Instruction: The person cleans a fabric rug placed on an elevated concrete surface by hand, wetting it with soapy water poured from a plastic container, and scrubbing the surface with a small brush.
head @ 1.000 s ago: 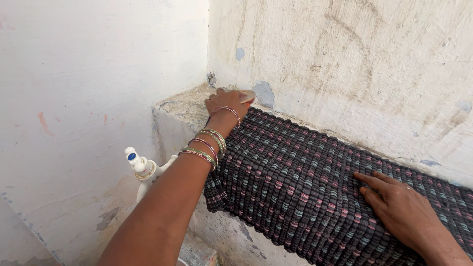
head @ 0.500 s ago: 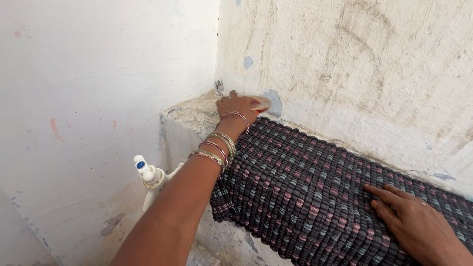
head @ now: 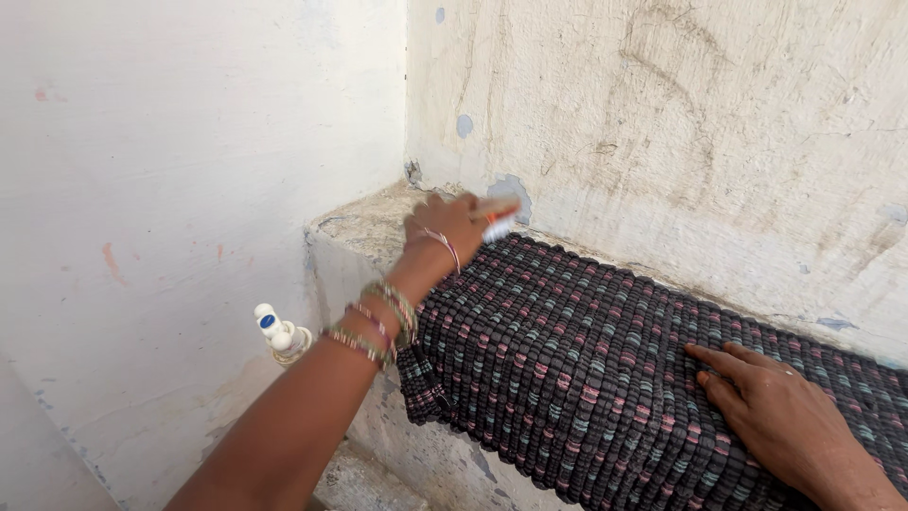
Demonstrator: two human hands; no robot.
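Observation:
A dark woven mat with pink and teal flecks lies draped over a concrete ledge against a rough wall. My left hand, with several bangles on the wrist, is at the mat's far left corner and grips a small pale brush with white bristles, blurred by motion. My right hand lies flat on the mat at the lower right, fingers spread, pressing the fabric down.
A white plastic tap with a blue dot sticks out of the left wall below the ledge. Plastered walls meet in a corner behind the ledge. A stone step shows at the bottom.
My left hand has slid along the mat's far corner with the brush. My right hand has stayed pressed on the mat. The view has drifted slightly.

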